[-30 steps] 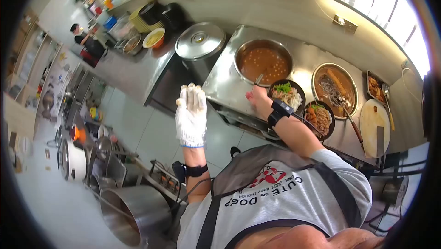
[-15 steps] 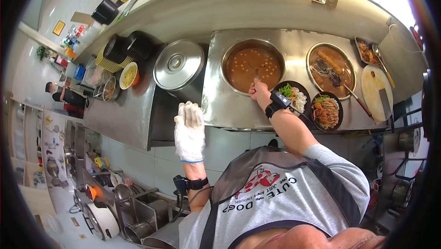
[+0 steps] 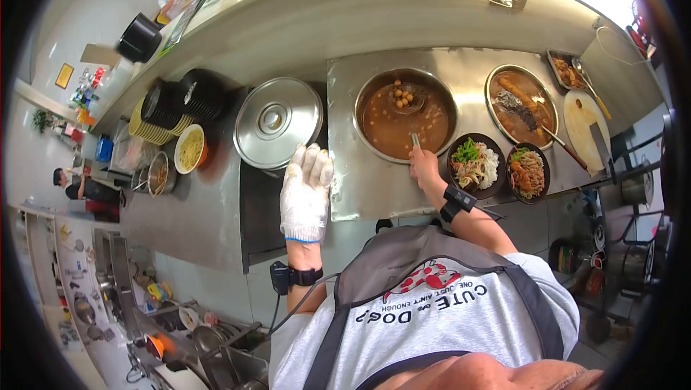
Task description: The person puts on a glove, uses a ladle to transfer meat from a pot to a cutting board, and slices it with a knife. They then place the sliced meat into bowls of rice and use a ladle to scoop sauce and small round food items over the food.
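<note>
My right hand (image 3: 425, 167) grips the handle of a ladle (image 3: 407, 98) whose scoop holds several round balls above the brown broth in a big metal pot (image 3: 368, 99). My left hand (image 3: 306, 192), in a white knit glove, is raised flat with fingers together, holding nothing, just in front of the steel counter (image 3: 360, 181). Right of my right hand stand two black bowls: one (image 3: 475, 165) with noodles, rice and greens, the other (image 3: 527, 173) with noodles and toppings.
A lidded steel pot (image 3: 276, 121) stands left of the broth. A second pan (image 3: 521, 105) of braised food with a ladle, a tray (image 3: 568, 72), a cutting board (image 3: 584, 122) with cleaver lie right. Stacked bowls (image 3: 173, 107) sit at left. Another person (image 3: 78, 186) stands far left.
My right hand has drawn back toward the pot's near rim and lifted the ladle's scoop out of the broth with balls in it. The gloved left hand rose slightly toward the counter.
</note>
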{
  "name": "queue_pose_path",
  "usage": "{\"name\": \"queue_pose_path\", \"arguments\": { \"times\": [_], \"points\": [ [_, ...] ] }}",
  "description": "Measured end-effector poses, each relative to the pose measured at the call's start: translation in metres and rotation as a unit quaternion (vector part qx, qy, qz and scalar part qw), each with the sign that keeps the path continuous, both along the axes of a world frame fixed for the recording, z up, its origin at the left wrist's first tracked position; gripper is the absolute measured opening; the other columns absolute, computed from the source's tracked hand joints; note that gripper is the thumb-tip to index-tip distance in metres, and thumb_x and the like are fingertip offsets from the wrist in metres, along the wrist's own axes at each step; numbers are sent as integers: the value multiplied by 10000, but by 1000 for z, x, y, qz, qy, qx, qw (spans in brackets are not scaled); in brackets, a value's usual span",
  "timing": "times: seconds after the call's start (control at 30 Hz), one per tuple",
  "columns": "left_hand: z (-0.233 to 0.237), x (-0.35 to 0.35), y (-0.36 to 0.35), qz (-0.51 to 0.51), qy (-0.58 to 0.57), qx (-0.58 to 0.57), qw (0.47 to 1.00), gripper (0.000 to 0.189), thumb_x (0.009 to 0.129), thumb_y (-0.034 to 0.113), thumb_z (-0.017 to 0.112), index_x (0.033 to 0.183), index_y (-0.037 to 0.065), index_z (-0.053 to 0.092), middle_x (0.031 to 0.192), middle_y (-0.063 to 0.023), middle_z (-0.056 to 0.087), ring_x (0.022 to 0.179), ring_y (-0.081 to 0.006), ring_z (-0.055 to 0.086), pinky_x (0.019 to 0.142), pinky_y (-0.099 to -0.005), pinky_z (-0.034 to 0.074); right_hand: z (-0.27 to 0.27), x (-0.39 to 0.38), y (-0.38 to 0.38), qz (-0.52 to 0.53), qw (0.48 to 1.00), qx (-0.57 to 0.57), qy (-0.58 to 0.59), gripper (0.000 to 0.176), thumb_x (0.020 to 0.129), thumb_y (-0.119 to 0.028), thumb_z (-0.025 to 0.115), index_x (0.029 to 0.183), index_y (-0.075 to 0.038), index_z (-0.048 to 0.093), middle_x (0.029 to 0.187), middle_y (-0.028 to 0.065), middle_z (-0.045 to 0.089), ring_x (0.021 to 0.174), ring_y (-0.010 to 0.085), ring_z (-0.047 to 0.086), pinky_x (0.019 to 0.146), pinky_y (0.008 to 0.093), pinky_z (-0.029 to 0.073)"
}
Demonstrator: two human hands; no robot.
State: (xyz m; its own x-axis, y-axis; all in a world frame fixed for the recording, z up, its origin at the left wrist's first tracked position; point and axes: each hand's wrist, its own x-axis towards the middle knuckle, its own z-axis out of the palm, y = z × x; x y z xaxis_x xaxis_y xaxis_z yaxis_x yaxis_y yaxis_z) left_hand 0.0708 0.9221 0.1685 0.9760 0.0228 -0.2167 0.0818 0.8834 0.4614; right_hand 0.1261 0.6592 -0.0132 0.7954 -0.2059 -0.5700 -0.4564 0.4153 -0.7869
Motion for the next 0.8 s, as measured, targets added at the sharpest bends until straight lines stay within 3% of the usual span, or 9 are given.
{"name": "queue_pose_path", "arguments": {
  "times": [0.2,0.3,0.37,0.4,0.47,0.5,0.57,0.67,0.8],
  "points": [
    [-6,75,-12,-148,-38,91,984,431,1037,165,501,1414,-30,427,1346,-230,549,1207,-341,585,1041,-462,512,11,-39,-2,-11,999,-36,27,321,1023,-330,526,856,-61,577,653,-51,477,490,60,397,435,250,310],
    [-6,96,-29,-194,-40,106,974,409,1017,167,538,1376,-22,488,1322,-225,569,1192,-344,592,1050,-472,507,-5,-46,-14,-40,994,-91,47,356,1003,-335,547,846,-18,593,669,17,548,521,125,492,475,314,397],
    [-9,104,-38,-212,-61,89,971,403,1012,163,550,1364,-24,493,1320,-224,571,1187,-346,595,1056,-469,503,-43,-45,-22,24,932,-361,17,387,973,-333,574,840,28,606,725,120,620,600,222,589,571,398,472],
    [-14,109,-41,-226,-68,75,969,399,1007,153,559,1357,-27,496,1316,-220,572,1182,-344,597,1057,-462,504,-54,-45,-24,17,933,-359,24,387,973,-333,574,840,28,606,725,120,620,600,222,589,571,398,472],
    [-15,112,-48,-240,-69,80,965,401,1007,149,558,1359,-29,492,1316,-221,570,1181,-345,597,1056,-461,505,-69,-44,-24,56,885,-460,-47,321,1005,-303,557,872,-12,585,658,-11,492,492,98,442,422,277,337],
    [-15,115,-51,-243,-74,82,964,402,1007,146,557,1362,-31,488,1316,-222,568,1181,-345,597,1055,-459,506,-66,-47,-21,51,886,-458,-44,321,1005,-303,557,872,-12,585,658,-11,492,492,98,442,422,277,337],
    [-20,122,-54,-254,-74,93,960,405,1009,143,555,1366,-32,481,1319,-226,561,1169,-343,603,1049,-453,510,-46,-51,-14,12,961,-276,9,322,1001,-305,564,872,-12,594,660,-6,494,500,99,457,425,277,351],
    [-21,128,-54,-259,-85,142,951,407,1012,136,550,1373,-35,470,1332,-233,548,1165,-342,604,1043,-448,513,-15,-72,-8,-42,981,-187,28,327,1000,-309,565,870,-11,600,660,-6,494,501,96,455,421,275,356],
    [-22,140,-57,-252,-100,244,931,446,1010,142,557,1396,-48,439,1344,-240,535,1160,-333,606,1037,-429,511,-32,-69,-13,-55,967,-247,27,391,967,-326,587,804,27,626,648,78,588,526,164,528,491,361,418]
  ]
}}
